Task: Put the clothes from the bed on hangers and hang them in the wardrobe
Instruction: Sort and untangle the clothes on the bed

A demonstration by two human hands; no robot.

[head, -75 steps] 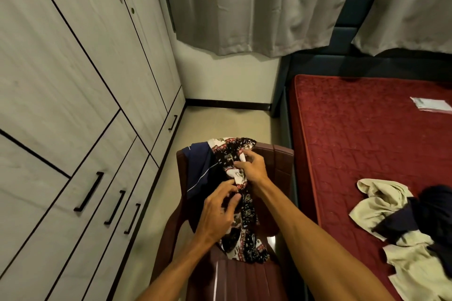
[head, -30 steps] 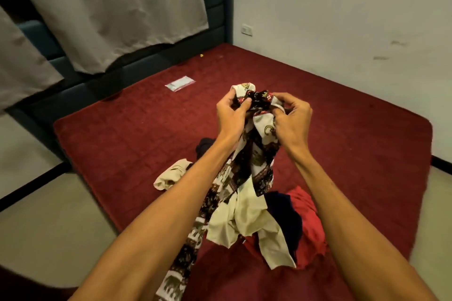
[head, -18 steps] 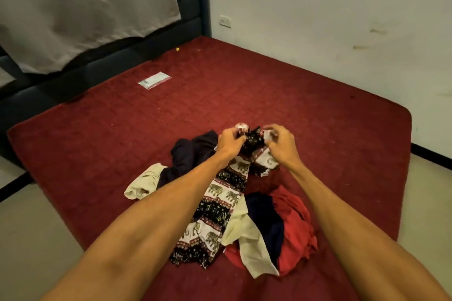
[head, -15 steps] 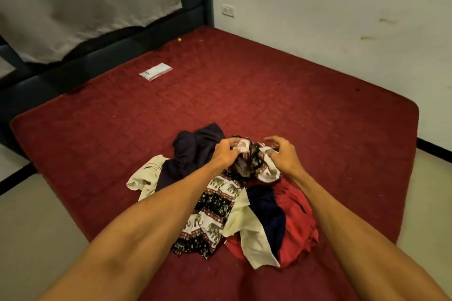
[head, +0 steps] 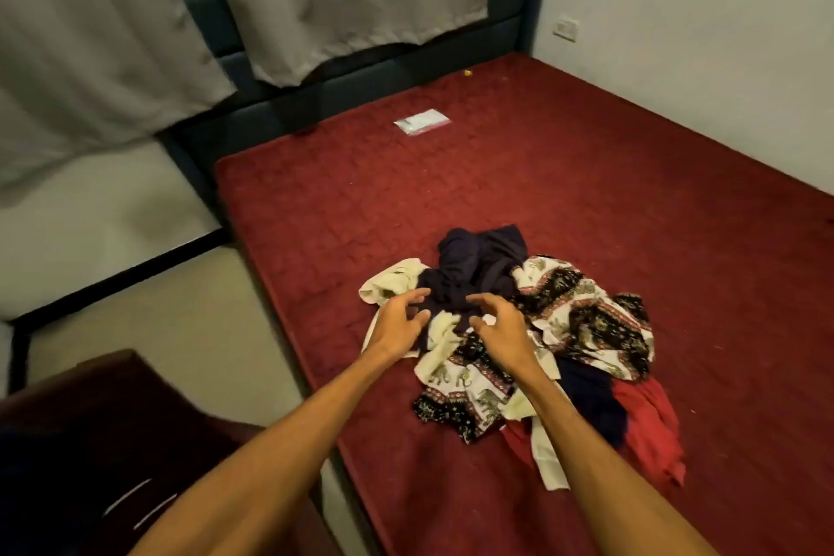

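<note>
**Head view.** A clothes pile [head: 556,341] is shown on the red bed [head: 609,176]. The left grip [head: 399,321] and right grip [head: 501,327] are held over the near-left part of the pile, with fingers spread and loosely bent and nothing grasped; whether the fingertips touch the cloth cannot be told. Within the pile, a navy garment [head: 478,262] is seen at the far side, a cream garment [head: 391,282] at the left, an elephant-print garment [head: 595,316] across the middle and right, and a red garment [head: 650,424] at the near right, partly buried. The pieces cannot be counted. A clear packet [head: 422,121] lies well beyond the pile. To the near left of the pile, off the bed, a dark chair [head: 104,402] is cut off by the frame; what lies on it is indistinct
</note>
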